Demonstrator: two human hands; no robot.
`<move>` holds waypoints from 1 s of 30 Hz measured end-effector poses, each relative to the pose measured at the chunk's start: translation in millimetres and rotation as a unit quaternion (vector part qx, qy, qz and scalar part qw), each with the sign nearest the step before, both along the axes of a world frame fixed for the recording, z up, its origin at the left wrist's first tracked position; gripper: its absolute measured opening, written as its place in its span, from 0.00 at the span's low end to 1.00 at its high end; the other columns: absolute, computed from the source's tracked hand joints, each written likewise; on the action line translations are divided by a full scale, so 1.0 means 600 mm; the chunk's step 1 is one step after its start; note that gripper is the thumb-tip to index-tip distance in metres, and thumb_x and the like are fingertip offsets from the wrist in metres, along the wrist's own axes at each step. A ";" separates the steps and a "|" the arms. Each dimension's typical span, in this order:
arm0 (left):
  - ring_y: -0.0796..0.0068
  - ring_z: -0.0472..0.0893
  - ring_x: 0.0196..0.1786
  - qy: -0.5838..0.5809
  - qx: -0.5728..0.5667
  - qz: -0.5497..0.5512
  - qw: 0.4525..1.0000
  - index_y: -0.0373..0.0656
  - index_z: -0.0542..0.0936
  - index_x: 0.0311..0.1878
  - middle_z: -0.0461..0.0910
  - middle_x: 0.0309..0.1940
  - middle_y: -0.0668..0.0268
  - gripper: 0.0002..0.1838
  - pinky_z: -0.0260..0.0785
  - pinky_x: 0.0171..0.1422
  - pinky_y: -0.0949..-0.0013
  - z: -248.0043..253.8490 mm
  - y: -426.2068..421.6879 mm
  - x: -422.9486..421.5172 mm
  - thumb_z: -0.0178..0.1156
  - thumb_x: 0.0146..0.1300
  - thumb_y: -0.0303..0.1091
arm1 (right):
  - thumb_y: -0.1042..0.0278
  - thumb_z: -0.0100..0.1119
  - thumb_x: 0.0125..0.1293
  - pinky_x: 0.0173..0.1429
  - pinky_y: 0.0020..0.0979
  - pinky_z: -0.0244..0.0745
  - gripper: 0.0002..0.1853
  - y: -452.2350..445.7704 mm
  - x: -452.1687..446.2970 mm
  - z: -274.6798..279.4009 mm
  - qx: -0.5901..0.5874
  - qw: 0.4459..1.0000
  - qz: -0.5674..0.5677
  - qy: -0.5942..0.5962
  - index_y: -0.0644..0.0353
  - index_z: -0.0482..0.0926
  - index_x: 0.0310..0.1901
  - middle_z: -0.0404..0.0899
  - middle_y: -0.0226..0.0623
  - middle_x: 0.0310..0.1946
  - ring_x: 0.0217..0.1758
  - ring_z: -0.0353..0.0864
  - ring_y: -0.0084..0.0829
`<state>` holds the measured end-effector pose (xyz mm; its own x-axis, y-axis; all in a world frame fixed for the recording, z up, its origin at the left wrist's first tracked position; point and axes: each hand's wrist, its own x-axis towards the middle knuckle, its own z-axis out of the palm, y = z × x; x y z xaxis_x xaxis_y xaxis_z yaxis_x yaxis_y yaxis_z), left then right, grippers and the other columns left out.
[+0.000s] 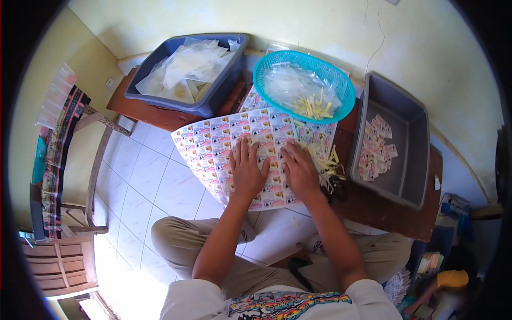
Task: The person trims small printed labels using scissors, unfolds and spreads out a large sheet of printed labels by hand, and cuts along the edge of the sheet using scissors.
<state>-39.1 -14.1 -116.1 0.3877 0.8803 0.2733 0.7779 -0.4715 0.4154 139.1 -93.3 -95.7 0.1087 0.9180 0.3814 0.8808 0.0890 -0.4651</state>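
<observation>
A large sheet of printed labels (213,144) lies partly on the low wooden table, and its left side hangs out over the floor. My left hand (248,169) rests flat on the sheet with its fingers spread. To its right, my right hand (300,170) also lies on the sheet, fingers stretched forward and slightly bent. Neither hand holds anything. Close to my right wrist are scissors (337,189) with black handles, partly hidden. Thin yellow paper strips (332,160) are scattered beside that hand.
A blue-grey tub (213,104) holds translucent plastic bags. Beside it, a turquoise basket (258,74) contains clear plastic and yellow strips. Cut labels (377,149) lie in a grey tub (408,181) on the brown table (384,216). Another person (450,280) is at the lower right.
</observation>
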 end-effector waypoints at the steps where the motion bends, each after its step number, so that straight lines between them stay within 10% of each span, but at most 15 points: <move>1: 0.42 0.57 0.87 0.005 -0.002 -0.003 1.000 0.47 0.74 0.75 0.60 0.83 0.44 0.32 0.42 0.88 0.35 -0.002 0.001 -0.006 0.64 0.73 0.52 | 0.73 0.64 0.70 0.84 0.54 0.62 0.24 -0.005 0.001 0.004 -0.008 1.000 0.005 -0.005 0.61 0.81 0.67 0.75 0.48 0.72 0.78 0.71 0.51; 30: 0.41 0.46 0.90 0.094 -0.038 -0.084 0.991 0.55 0.61 0.87 0.48 0.88 0.44 0.44 0.31 0.87 0.31 0.007 0.000 -0.029 0.56 0.76 0.67 | 0.71 0.71 0.61 0.73 0.49 0.76 0.40 -0.172 0.072 0.045 -0.165 0.981 -0.086 -0.047 0.65 0.69 0.75 0.73 0.54 0.71 0.71 0.75 0.58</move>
<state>-56.3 -14.1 -112.1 0.5683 0.8142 0.1188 0.7577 -0.5742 0.3102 182.4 -196.5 -68.5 0.2511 0.9644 0.0827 0.9103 -0.2062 -0.3590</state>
